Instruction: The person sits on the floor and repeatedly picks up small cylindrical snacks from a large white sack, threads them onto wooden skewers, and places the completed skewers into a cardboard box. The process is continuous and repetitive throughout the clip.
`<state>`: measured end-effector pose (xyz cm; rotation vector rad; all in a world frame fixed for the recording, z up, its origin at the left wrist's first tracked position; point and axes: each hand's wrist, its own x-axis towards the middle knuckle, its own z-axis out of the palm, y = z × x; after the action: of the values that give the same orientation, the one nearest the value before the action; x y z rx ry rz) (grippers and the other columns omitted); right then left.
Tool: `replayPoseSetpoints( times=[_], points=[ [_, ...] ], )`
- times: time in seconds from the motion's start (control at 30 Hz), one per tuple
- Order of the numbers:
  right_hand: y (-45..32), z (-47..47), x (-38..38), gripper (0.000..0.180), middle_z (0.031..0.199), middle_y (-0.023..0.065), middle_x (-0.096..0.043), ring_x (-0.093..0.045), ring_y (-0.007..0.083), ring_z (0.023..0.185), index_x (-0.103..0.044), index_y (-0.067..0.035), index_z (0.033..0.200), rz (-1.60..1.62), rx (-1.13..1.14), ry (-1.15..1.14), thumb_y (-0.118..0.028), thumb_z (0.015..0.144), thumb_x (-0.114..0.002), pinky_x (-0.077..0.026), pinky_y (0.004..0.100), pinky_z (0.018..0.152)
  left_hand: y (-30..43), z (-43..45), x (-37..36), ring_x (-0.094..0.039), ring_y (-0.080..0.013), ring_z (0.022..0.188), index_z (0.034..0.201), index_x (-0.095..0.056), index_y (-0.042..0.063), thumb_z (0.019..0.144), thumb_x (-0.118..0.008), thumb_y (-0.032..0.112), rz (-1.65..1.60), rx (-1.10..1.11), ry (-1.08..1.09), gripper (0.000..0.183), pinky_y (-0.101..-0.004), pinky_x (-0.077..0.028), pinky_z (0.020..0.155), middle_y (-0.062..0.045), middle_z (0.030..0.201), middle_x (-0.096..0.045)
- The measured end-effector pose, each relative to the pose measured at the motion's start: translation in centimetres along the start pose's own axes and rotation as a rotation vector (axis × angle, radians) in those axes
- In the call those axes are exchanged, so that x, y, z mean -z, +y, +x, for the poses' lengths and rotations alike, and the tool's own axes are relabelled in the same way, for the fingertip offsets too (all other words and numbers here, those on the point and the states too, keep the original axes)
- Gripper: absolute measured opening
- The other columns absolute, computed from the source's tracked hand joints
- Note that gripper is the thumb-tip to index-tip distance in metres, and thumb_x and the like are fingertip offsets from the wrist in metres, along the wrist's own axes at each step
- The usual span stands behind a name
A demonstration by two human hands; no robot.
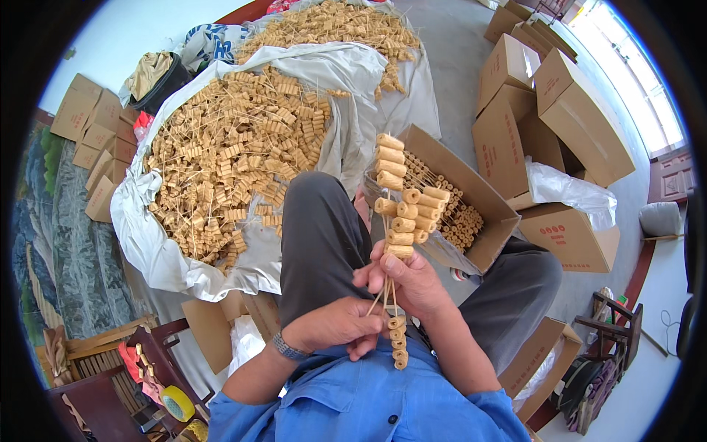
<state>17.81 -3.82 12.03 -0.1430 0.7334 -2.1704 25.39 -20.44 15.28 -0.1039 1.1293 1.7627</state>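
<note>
My right hand [415, 276] is closed around the thin sticks of several skewers of rolled tan food pieces [402, 225], whose loaded ends fan out above my fingers. My left hand [345, 323], with a metal-band watch at the wrist, pinches thin sticks just below. One more skewer [397, 342] points down towards my blue shirt, its stick running up between both hands; which hand grips it I cannot tell. Beyond my hands, between my knees, an open cardboard box [497, 229] holds many skewers packed in rows, with their roll ends showing.
A large pile of skewers [237, 149] lies on a white cloth [149, 259] at the left front, another pile [331, 25] behind it. Cardboard boxes [585, 121] stand at the right. At the lower left are a dark red chair [99, 409] and a yellow tape roll [177, 403].
</note>
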Motion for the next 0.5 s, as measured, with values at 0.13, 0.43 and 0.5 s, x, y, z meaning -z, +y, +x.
replayPoseSetpoints(
  times=[0.13,0.43,0.5],
  points=[
    [-1.1,-0.3,-1.4,0.021,0.080,0.0092,-0.065,-0.067,0.0236,0.086,-0.051,-0.002,0.118,-0.059,-0.051,0.027,-0.011,0.099,-0.052,-0.054,0.0367,0.082,-1.2,0.7,-0.4,-0.056,-0.0092,0.057,0.109,-0.059,0.003,0.102,-0.046,0.031,-0.011,-0.010,-0.029,0.032,-0.0226,-0.044,0.054,0.000,0.067,-0.056],
    [-0.9,1.0,-0.9,0.021,0.082,0.0096,-0.065,-0.067,0.0250,0.084,-0.049,-0.007,0.120,0.010,0.324,0.278,-0.018,0.102,-0.047,-0.057,0.0343,0.075,-1.6,1.5,-0.9,-0.056,-0.0164,0.111,0.143,-0.033,0.003,0.095,-0.057,0.038,-0.217,-0.254,0.195,0.065,-0.0316,-0.049,0.090,-0.011,0.127,-0.050],
    [-0.8,1.0,-0.8,0.021,0.083,0.0094,-0.065,-0.067,0.0239,0.085,-0.049,-0.007,0.120,-0.037,0.365,0.332,-0.018,0.103,-0.047,-0.057,0.0336,0.076,-1.5,2.2,-2.2,-0.057,-0.0164,0.110,0.142,-0.034,0.003,0.096,-0.057,0.034,-0.178,-0.261,0.282,0.060,-0.0317,-0.050,0.090,-0.011,0.127,-0.051]
  ],
)
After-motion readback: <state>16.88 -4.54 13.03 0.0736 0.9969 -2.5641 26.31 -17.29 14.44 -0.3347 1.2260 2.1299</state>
